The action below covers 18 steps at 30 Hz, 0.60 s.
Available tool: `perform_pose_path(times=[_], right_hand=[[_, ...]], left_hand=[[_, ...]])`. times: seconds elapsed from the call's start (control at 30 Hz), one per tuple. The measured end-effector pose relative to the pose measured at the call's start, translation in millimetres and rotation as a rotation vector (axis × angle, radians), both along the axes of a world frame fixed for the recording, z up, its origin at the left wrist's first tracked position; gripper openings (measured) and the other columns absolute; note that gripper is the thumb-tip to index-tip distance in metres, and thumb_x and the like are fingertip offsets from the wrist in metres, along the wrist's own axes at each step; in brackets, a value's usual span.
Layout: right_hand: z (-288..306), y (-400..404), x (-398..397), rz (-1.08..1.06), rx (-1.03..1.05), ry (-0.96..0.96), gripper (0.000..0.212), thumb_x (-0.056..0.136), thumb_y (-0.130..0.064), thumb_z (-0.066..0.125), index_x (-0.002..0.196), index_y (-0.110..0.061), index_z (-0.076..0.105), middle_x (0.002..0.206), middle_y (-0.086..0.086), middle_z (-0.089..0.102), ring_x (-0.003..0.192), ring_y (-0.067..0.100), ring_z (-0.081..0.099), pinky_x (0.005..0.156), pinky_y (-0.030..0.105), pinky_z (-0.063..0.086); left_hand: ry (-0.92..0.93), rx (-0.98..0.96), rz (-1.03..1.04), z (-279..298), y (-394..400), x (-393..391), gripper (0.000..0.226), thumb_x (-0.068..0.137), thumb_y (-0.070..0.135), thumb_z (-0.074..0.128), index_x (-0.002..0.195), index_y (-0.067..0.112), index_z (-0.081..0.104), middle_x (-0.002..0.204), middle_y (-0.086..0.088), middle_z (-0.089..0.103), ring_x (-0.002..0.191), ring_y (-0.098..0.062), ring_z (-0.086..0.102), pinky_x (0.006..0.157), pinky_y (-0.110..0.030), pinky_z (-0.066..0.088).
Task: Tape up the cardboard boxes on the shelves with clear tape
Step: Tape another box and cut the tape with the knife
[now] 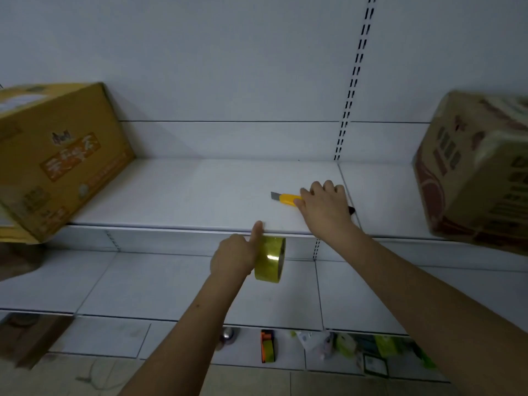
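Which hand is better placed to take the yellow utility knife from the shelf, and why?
The right hand: it already lies over the yellow utility knife on the shelf, while the left hand holds the roll of clear tape.

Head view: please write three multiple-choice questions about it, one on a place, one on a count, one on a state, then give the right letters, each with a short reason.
1. Where does the utility knife lie?
A. on the upper shelf
B. on the floor
C. on top of a box

2. How many cardboard boxes stand on that shelf?
A. one
B. two
C. four

3. What is the state of the tape roll?
A. lying flat on the shelf
B. held by the left hand, in front of the shelf edge
C. stuck on a box

Answers:
1 A: the yellow knife rests on the white shelf surface, the right hand on its handle.
2 B: a yellow box at the left, a brown box at the right.
3 B: the fingers curl round the roll, the thumb raised.
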State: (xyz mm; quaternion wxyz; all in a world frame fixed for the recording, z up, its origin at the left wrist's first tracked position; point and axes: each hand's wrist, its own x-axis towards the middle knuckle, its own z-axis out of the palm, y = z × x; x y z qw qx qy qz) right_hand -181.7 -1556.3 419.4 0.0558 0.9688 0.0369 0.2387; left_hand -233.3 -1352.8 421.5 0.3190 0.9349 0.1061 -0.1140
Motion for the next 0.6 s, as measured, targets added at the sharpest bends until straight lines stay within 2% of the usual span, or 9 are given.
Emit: perform_pose_path(times=[0.03,0.1,0.17,0.23,0.3,0.4,0.47,0.53,0.6], right_hand=[[0,-2,-1,-0.013,0.019,0.012,0.059,0.095,-0.045,0.027,0.09,-0.009,0.074,0.083,0.011,0.065,0.074,0.032,0.057,0.07,0.038,0.043],[10,-4,-7,-0.011,0.094,0.026,0.065,0.096,-0.051,0.027,0.113,-0.006,0.072,0.104,0.016,0.068,0.09,0.036,0.062,0.084,0.045,0.047],[34,-15,-18,0.027,0.223,-0.13,0.061,0.099,-0.049,0.032,0.126,-0.005,0.065,0.123,0.016,0.064,0.109,0.036,0.06,0.098,0.046,0.042],[72,-36,-38,0.05,0.31,-0.363,0.049,0.102,-0.041,0.038,0.129,-0.007,0.062,0.13,0.012,0.06,0.119,0.031,0.055,0.105,0.044,0.038],[111,-69,-63,0.017,0.307,-0.561,0.04,0.103,-0.033,0.042,0.128,-0.01,0.062,0.129,0.009,0.06,0.121,0.026,0.052,0.106,0.04,0.035],[152,-139,-105,-0.083,0.313,-0.766,0.032,0.102,-0.025,0.046,0.122,-0.01,0.065,0.124,0.01,0.062,0.117,0.026,0.054,0.102,0.04,0.038],[162,-195,-128,-0.225,0.312,-0.797,0.032,0.101,-0.025,0.047,0.122,-0.01,0.065,0.126,0.009,0.062,0.118,0.026,0.054,0.102,0.039,0.038],[165,-248,-149,-0.382,0.369,-0.745,0.037,0.101,-0.028,0.046,0.132,-0.013,0.061,0.137,0.008,0.056,0.127,0.026,0.05,0.107,0.04,0.036],[166,-284,-163,-0.45,0.651,-0.575,0.046,0.104,-0.031,0.044,0.148,-0.017,0.046,0.154,0.005,0.039,0.139,0.022,0.039,0.115,0.038,0.03]], left_hand=[[-0.014,0.109,-0.032,7,4,-2,0.077,0.092,0.078,0.024,0.083,0.011,0.061,0.077,-0.005,0.072,0.078,-0.021,0.069,0.077,-0.033,0.052],[-0.123,0.289,-0.1,29,4,-7,0.06,0.098,0.067,0.032,0.082,0.013,0.053,0.085,-0.003,0.069,0.085,-0.023,0.066,0.074,-0.031,0.047],[-0.308,0.316,-0.161,60,-10,-11,0.049,0.101,0.056,0.04,0.086,0.012,0.056,0.087,-0.003,0.062,0.087,-0.025,0.06,0.07,-0.03,0.04],[-0.45,0.139,-0.244,85,-39,-11,0.039,0.101,0.051,0.045,0.096,0.016,0.061,0.086,0.001,0.06,0.085,-0.021,0.058,0.069,-0.03,0.036],[-0.517,-0.084,-0.375,96,-80,-7,0.035,0.101,0.05,0.046,0.111,0.02,0.06,0.094,0.003,0.062,0.086,-0.015,0.056,0.073,-0.03,0.041],[-0.6,-0.303,-0.603,101,-149,-1,0.047,0.1,0.054,0.044,0.137,0.025,0.05,0.124,0.0,0.062,0.111,-0.015,0.059,0.096,-0.039,0.049],[-0.64,-0.367,-0.727,106,-192,-5,0.052,0.101,0.054,0.042,0.148,0.032,0.039,0.139,0.002,0.051,0.123,-0.012,0.052,0.101,-0.035,0.045],[-0.668,-0.422,-0.802,115,-228,-11,0.052,0.102,0.054,0.038,0.152,0.04,0.032,0.143,0.009,0.043,0.125,-0.005,0.045,0.099,-0.028,0.039],[-0.692,-0.453,-0.839,124,-258,-13,0.051,0.104,0.055,0.032,0.153,0.042,0.032,0.15,0.009,0.039,0.138,-0.005,0.035,0.103,-0.023,0.031]])
